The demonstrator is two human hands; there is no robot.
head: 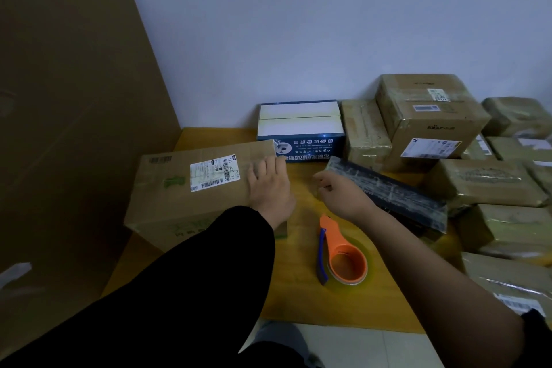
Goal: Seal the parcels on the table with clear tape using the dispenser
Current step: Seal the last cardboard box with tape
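A brown cardboard parcel (191,188) with a white shipping label lies on the yellow table (301,302) at the left. My left hand (270,185) rests flat on its right end, fingers straight. My right hand (340,194) hovers just right of it, above the table, fingers loosely curled and holding nothing that I can make out. The orange tape dispenser (343,254) with a blue handle and a roll of clear tape lies on the table below my right hand, untouched. A long black parcel (388,191) wrapped in tape lies slantwise behind my right hand.
A blue and white box (300,125) stands at the back against the wall. Several taped brown parcels (430,122) are piled along the right side. A large cardboard sheet (65,128) leans at the left. Tiled floor (343,346) shows below the table's front edge.
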